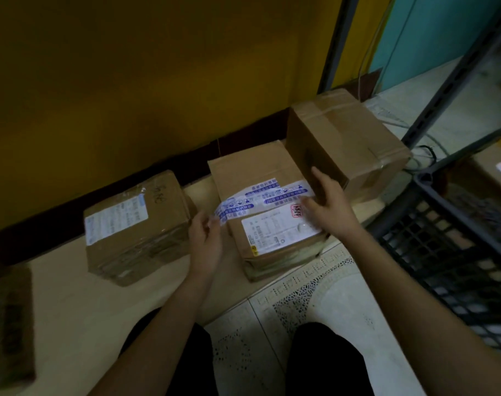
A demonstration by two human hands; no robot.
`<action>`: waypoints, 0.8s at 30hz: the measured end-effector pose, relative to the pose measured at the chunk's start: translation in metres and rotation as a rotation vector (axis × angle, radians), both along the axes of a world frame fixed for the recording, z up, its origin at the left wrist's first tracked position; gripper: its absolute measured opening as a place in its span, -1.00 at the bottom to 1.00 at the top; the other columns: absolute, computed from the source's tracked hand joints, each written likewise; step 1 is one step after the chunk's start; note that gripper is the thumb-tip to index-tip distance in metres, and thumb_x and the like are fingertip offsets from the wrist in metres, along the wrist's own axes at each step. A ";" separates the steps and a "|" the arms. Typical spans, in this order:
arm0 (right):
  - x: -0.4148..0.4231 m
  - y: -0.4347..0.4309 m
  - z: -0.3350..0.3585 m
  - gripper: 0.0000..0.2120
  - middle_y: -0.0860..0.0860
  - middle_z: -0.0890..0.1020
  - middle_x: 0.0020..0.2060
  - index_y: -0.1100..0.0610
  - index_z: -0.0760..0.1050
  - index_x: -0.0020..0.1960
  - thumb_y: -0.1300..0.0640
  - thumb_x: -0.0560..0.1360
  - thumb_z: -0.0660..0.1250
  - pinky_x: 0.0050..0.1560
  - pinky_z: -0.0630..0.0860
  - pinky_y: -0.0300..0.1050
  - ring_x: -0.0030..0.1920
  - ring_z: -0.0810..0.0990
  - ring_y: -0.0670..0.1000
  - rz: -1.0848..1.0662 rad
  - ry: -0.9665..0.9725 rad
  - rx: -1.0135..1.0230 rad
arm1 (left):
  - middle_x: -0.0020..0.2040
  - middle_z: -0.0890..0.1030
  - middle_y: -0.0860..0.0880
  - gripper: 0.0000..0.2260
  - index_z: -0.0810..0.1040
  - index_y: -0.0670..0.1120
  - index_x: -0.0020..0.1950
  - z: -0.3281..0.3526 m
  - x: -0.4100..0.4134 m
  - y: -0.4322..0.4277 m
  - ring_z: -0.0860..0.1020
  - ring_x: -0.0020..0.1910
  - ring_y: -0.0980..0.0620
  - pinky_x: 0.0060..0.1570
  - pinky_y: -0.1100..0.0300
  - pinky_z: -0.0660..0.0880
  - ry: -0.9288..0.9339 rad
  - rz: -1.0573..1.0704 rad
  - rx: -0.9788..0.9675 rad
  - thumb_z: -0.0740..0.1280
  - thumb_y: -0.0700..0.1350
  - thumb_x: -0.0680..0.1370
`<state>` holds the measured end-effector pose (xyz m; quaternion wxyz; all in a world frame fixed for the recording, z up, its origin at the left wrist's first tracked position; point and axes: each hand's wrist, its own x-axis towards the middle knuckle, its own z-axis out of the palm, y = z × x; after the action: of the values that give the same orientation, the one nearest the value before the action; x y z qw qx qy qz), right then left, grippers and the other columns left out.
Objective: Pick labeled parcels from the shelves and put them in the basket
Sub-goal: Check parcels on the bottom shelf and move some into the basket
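Three cardboard parcels stand on the floor along a yellow wall. The middle parcel (252, 178) carries blue-printed tape and a white label. My left hand (205, 238) is at its left edge, fingers curled at the tape end there. My right hand (326, 200) lies on its right top edge, fingers extended, between it and the taller plain parcel (346, 138). A smaller labeled parcel (135, 224) sits apart to the left. The dark plastic basket (454, 238) stands at the right.
A grey metal shelf frame (454, 70) rises at the right with cables behind it. A brown mat or flat box (9, 321) lies at the far left. Patterned floor tiles (300, 304) are in front of my knees.
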<state>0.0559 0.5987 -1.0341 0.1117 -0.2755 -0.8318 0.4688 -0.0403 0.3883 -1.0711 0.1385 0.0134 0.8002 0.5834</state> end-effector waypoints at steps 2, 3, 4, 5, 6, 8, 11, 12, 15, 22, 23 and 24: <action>-0.003 0.005 -0.005 -0.30 0.13 0.26 0.41 0.01 -0.06 0.51 0.16 0.52 0.27 0.24 0.43 0.04 0.26 0.43 0.09 0.027 -0.048 -0.250 | 0.24 0.43 0.02 -0.69 0.36 -0.01 0.34 0.006 0.006 0.013 0.44 0.20 0.09 0.16 0.26 0.46 -0.061 -0.176 0.044 0.21 -0.08 0.59; -0.003 0.004 -0.009 -0.29 0.13 0.29 0.40 -0.01 -0.10 0.51 0.17 0.52 0.25 0.15 0.47 -0.01 0.20 0.48 0.08 0.022 -0.053 -0.332 | 0.15 0.48 0.08 -0.76 0.39 0.05 0.25 0.007 0.010 0.018 0.48 0.11 0.14 -0.03 0.39 0.50 -0.120 -0.245 0.078 0.22 -0.10 0.59; -0.002 0.004 -0.013 -0.28 0.11 0.32 0.39 -0.02 -0.12 0.51 0.17 0.53 0.25 0.06 0.50 -0.10 0.11 0.52 0.03 0.007 -0.054 -0.375 | 0.07 0.51 0.12 -0.80 0.39 0.11 0.17 0.007 0.014 0.021 0.50 0.04 0.16 -0.17 0.45 0.49 -0.202 -0.277 0.114 0.22 -0.11 0.59; -0.002 0.004 -0.017 -0.28 0.09 0.36 0.37 -0.03 -0.12 0.51 0.17 0.53 0.25 -0.04 0.50 -0.21 0.02 0.54 -0.05 -0.015 -0.052 -0.391 | 0.04 0.52 0.13 -0.82 0.39 0.14 0.14 0.007 0.016 0.021 0.52 -0.01 0.15 -0.22 0.44 0.47 -0.299 -0.283 0.153 0.21 -0.10 0.59; -0.003 0.005 -0.021 -0.28 0.07 0.38 0.34 -0.03 -0.11 0.51 0.17 0.52 0.25 -0.16 0.47 -0.30 -0.08 0.53 -0.15 -0.035 -0.047 -0.406 | 0.04 0.55 0.12 -0.83 0.39 0.15 0.14 0.005 0.018 0.020 0.54 -0.03 0.16 -0.21 0.38 0.47 -0.384 -0.285 0.179 0.21 -0.08 0.59; -0.003 0.007 -0.024 -0.27 0.06 0.39 0.34 -0.03 -0.10 0.51 0.18 0.51 0.27 -0.26 0.42 -0.37 -0.14 0.47 -0.26 -0.049 -0.045 -0.467 | 0.05 0.57 0.11 -0.82 0.39 0.15 0.17 0.003 0.020 0.016 0.56 -0.05 0.18 -0.15 0.27 0.47 -0.471 -0.283 0.208 0.21 -0.04 0.58; 0.004 0.003 -0.019 -0.27 -0.01 0.40 0.28 -0.06 -0.05 0.50 0.20 0.49 0.29 -0.27 0.50 -0.36 -0.09 0.50 -0.24 0.004 -0.055 -0.526 | 0.09 0.58 0.07 -0.81 0.39 0.15 0.18 0.004 0.019 0.009 0.57 -0.01 0.15 -0.06 0.17 0.49 -0.486 -0.258 0.231 0.20 -0.06 0.59; 0.008 -0.001 -0.015 -0.28 -0.04 0.40 0.24 -0.08 -0.01 0.50 0.20 0.49 0.30 -0.27 0.52 -0.36 -0.07 0.50 -0.22 0.010 -0.054 -0.514 | 0.12 0.58 0.04 -0.78 0.39 0.12 0.22 0.006 0.021 0.005 0.57 0.01 0.11 -0.04 0.15 0.50 -0.486 -0.251 0.226 0.20 -0.06 0.59; 0.023 -0.015 0.002 -0.35 0.01 0.41 0.27 -0.11 0.11 0.46 0.21 0.48 0.30 0.00 0.56 -0.11 0.11 0.53 -0.01 -0.014 0.017 -0.527 | 0.23 0.56 -0.02 -0.64 0.36 0.03 0.37 0.019 0.030 -0.016 0.57 0.13 0.00 0.11 0.03 0.50 -0.511 -0.240 0.245 0.23 -0.07 0.57; 0.043 -0.046 0.074 -0.54 -0.11 0.33 0.19 -0.36 0.38 0.13 0.20 0.46 0.27 0.08 0.34 -0.27 0.18 0.36 -0.13 0.129 0.159 -0.457 | 0.26 0.55 -0.01 -0.64 0.42 0.13 0.29 0.088 0.039 -0.044 0.58 0.11 -0.01 -0.01 0.05 0.52 -0.261 -0.141 0.396 0.32 -0.09 0.51; 0.045 -0.049 0.087 -0.54 -0.09 0.33 0.23 -0.34 0.39 0.13 0.20 0.45 0.28 0.14 0.35 -0.23 0.22 0.36 -0.10 0.120 0.200 -0.440 | 0.33 0.47 0.05 -0.56 0.34 0.15 0.36 0.106 0.038 -0.041 0.56 0.15 0.00 0.01 0.02 0.52 -0.200 -0.146 0.428 0.31 -0.11 0.52; 0.048 -0.051 0.101 -0.55 -0.05 0.34 0.27 -0.32 0.40 0.14 0.19 0.44 0.29 0.20 0.37 -0.17 0.26 0.37 -0.07 0.100 0.245 -0.420 | 0.35 0.38 0.16 -0.45 0.19 0.17 0.44 0.127 0.038 -0.037 0.53 0.16 0.05 0.02 0.04 0.52 -0.141 -0.158 0.453 0.30 -0.13 0.52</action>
<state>0.1039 0.5480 -0.9327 0.1286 -0.1924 -0.7088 0.6664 -0.0022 0.3516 -0.9443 0.2324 0.0659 0.6338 0.7348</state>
